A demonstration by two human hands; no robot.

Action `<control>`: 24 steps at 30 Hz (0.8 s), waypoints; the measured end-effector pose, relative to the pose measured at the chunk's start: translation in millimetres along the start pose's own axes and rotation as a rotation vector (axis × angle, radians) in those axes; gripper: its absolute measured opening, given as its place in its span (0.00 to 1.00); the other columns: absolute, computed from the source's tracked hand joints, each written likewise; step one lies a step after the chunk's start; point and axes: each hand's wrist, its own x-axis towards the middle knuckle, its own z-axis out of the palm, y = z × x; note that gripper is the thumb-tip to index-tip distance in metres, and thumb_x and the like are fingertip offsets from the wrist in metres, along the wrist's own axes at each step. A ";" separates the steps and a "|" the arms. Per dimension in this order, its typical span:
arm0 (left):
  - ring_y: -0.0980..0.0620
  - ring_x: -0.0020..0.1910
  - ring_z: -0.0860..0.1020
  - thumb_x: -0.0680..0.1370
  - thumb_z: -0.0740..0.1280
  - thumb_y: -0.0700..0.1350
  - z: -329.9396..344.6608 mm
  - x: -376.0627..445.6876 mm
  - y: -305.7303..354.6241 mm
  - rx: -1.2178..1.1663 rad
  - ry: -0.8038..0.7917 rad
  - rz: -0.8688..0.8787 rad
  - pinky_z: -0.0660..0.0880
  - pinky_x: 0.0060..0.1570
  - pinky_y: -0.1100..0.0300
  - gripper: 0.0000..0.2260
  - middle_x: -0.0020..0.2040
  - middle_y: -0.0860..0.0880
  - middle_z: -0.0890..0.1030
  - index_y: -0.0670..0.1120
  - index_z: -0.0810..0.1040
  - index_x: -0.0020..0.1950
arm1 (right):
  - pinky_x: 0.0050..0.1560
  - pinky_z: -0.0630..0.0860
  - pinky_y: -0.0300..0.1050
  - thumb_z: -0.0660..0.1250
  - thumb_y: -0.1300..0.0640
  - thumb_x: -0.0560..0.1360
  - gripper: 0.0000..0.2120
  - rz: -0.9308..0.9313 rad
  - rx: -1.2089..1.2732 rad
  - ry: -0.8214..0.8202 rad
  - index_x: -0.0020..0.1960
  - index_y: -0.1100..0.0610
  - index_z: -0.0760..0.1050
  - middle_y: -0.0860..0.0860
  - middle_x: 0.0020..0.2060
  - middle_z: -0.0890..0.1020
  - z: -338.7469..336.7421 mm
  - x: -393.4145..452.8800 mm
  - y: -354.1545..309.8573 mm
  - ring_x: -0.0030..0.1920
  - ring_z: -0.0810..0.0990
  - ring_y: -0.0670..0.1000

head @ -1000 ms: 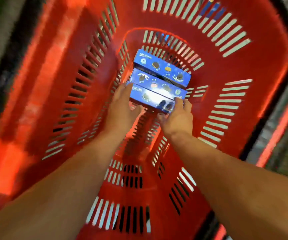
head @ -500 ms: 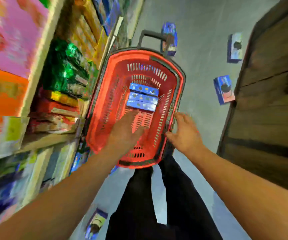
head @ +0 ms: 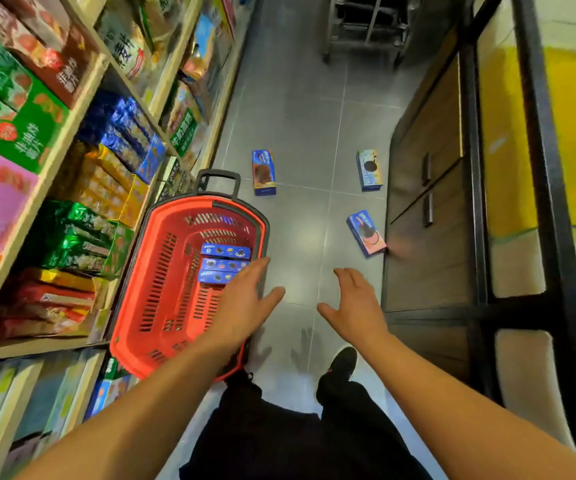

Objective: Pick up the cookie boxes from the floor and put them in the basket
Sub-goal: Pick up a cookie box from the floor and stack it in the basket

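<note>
A red shopping basket [head: 148,299] stands on the grey floor at the left, with three blue cookie boxes [head: 226,251] lying side by side inside it. Three more blue cookie boxes lie on the floor: one [head: 264,172] just beyond the basket's black handle, one [head: 369,170] farther right, and one [head: 366,233] next to the wooden cabinet. My left hand [head: 245,306] hovers open over the basket's right rim, holding nothing. My right hand [head: 357,306] is open above the bare floor, short of the nearest floor box.
Shelves [head: 72,168] full of snack packs line the left side. A dark wooden cabinet [head: 428,216] and a black frame [head: 476,168] close the right. A metal cart [head: 366,26] stands at the far end of the aisle. My legs and black shoe [head: 343,363] are below.
Both hands have let go of the box in the basket and risen out of it. The view has pulled up and back, showing the aisle and three boxes on the floor.
</note>
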 end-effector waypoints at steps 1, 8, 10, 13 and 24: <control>0.48 0.70 0.68 0.75 0.71 0.49 11.2 1.6 13.3 0.007 -0.010 0.012 0.61 0.68 0.59 0.28 0.71 0.46 0.71 0.44 0.68 0.72 | 0.72 0.62 0.49 0.69 0.44 0.74 0.38 -0.005 -0.013 0.004 0.77 0.55 0.58 0.53 0.75 0.61 -14.1 -0.1 14.9 0.74 0.61 0.55; 0.50 0.70 0.68 0.75 0.69 0.53 57.5 37.2 84.6 0.041 -0.035 0.057 0.63 0.68 0.58 0.29 0.72 0.48 0.69 0.48 0.65 0.74 | 0.70 0.67 0.52 0.71 0.45 0.72 0.37 0.043 -0.006 0.107 0.75 0.57 0.61 0.55 0.73 0.65 -94.8 20.0 91.9 0.71 0.65 0.57; 0.50 0.70 0.67 0.75 0.69 0.52 63.3 54.8 97.4 0.029 -0.033 0.062 0.62 0.68 0.59 0.29 0.72 0.48 0.69 0.48 0.65 0.74 | 0.69 0.68 0.52 0.71 0.46 0.72 0.36 0.065 0.005 0.111 0.74 0.57 0.62 0.55 0.72 0.66 -109.3 31.6 102.8 0.69 0.67 0.57; 0.50 0.71 0.67 0.76 0.69 0.52 69.5 84.9 109.7 0.023 -0.048 0.062 0.58 0.66 0.65 0.28 0.72 0.48 0.69 0.48 0.65 0.74 | 0.67 0.67 0.50 0.72 0.47 0.72 0.36 0.090 0.009 0.115 0.74 0.58 0.62 0.55 0.70 0.67 -123.8 54.4 115.0 0.67 0.68 0.58; 0.49 0.72 0.66 0.77 0.67 0.51 57.4 293.3 117.9 0.010 -0.185 0.116 0.59 0.69 0.60 0.27 0.73 0.48 0.68 0.47 0.65 0.74 | 0.66 0.66 0.48 0.73 0.50 0.71 0.33 0.261 0.011 0.077 0.70 0.60 0.67 0.56 0.67 0.70 -156.9 212.9 108.8 0.66 0.70 0.59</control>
